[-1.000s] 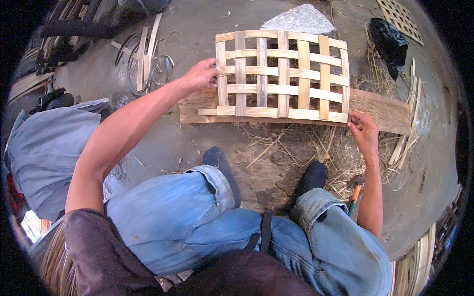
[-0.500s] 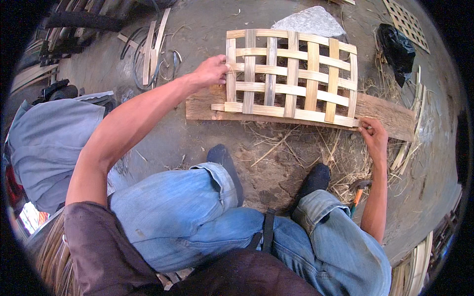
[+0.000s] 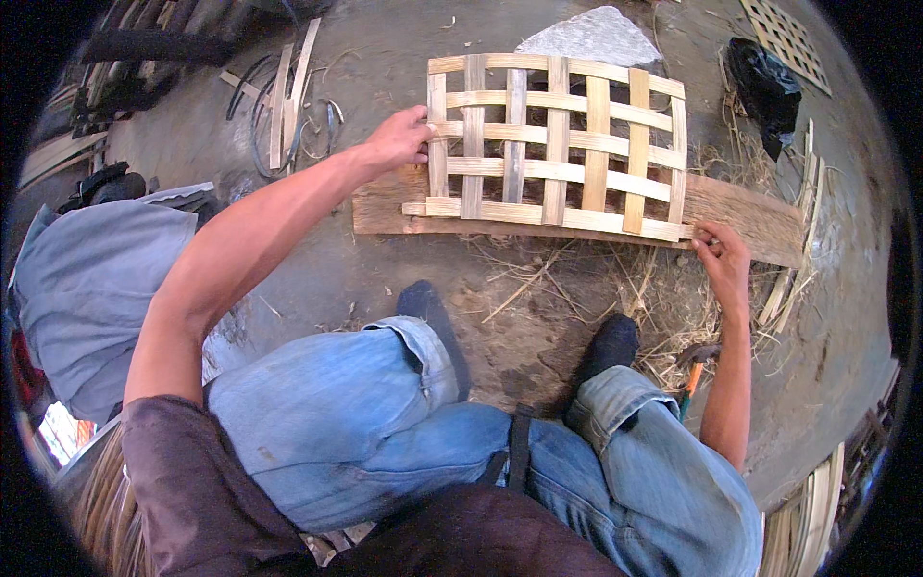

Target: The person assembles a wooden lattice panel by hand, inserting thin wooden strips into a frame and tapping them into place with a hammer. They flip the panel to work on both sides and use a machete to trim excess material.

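Observation:
An openwork woven panel point(image 3: 556, 144) of pale, flat bamboo-like strips lies in front of me, its lower part over a rough wooden board point(image 3: 745, 219) on the ground. At the panel's left edge is my left hand point(image 3: 396, 139), its fingers closed on the upright edge strip. My right hand point(image 3: 726, 262) pinches the right end of the lowest crosswise strip point(image 3: 519, 213) between thumb and fingers, at the panel's lower right corner. That strip's left end sticks out past the panel's side. Dark gaps show between the strips.
Behind the panel lies a grey stone slab point(image 3: 591, 38). A black plastic bag point(image 3: 762, 91) and another woven panel point(image 3: 788, 43) are at the far right. An orange-handled hammer point(image 3: 692, 375) rests by my right forearm. Loose strips point(image 3: 281, 106) lie far left; grey cloth point(image 3: 101, 279) is nearer.
The whole view has shifted slightly, so everything sits a little further left. Both hands keep their hold on the panel's edge and strip end.

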`<state>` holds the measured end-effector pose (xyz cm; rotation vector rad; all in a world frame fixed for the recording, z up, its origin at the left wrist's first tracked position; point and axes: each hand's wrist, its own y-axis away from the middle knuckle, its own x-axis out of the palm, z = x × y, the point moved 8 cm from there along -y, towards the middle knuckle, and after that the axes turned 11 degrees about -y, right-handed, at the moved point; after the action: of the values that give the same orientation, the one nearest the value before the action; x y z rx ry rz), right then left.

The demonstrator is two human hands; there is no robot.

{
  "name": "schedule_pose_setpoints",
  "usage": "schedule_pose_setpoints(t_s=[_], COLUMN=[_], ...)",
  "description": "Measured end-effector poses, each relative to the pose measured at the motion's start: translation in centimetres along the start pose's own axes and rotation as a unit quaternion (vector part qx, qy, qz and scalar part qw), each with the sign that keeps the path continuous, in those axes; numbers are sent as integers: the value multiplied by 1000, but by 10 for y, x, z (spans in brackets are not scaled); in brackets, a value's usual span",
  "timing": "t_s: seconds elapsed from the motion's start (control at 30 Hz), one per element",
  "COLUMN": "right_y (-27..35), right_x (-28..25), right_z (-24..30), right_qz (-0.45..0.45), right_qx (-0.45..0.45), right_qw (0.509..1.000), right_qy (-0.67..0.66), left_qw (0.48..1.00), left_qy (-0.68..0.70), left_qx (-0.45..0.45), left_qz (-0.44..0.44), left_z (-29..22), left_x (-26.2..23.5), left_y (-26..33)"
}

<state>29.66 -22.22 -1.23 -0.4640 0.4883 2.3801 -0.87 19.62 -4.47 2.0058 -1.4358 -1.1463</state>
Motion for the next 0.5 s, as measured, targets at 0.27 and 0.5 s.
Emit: schedule_pose_setpoints(t_s=[0.27, 0.5], right_y=[-1, 3], right_x=[4, 2], right_z=[4, 17], right_qz=[-5, -23], right_qx=[25, -10], right_qw=[1000, 999], right_qy=[0, 26], left_qw=[997, 999], left_qy=[64, 31], left_qx=[-13, 31], left_qz=[-31, 10], left_z=[8, 9], left_x=[-10, -3], left_y=[10, 10])
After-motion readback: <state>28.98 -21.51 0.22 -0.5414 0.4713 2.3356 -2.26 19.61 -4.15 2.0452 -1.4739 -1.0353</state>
